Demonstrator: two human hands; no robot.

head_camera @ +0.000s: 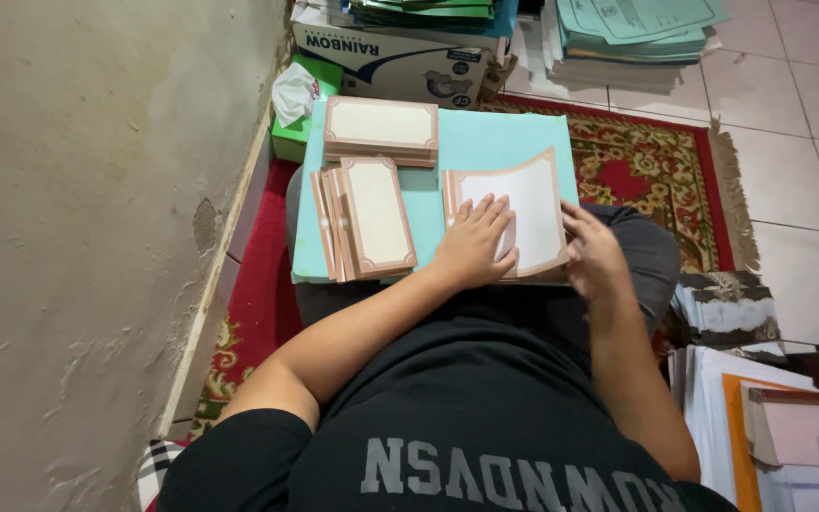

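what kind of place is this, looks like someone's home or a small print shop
Probably a home or small workshop floor used for paper work. The person sits on a patterned red rug over a tiled floor, against a rough plaster wall, with stacks of printed sheets and bordered cards around.

A plaster wall closes the left side, leaving only a narrow strip of red rug beside the turquoise board. Card stacks crowd the board's left half; bare turquoise shows between them and the bordered sheet. A carton blocks the far edge, paper piles the right.
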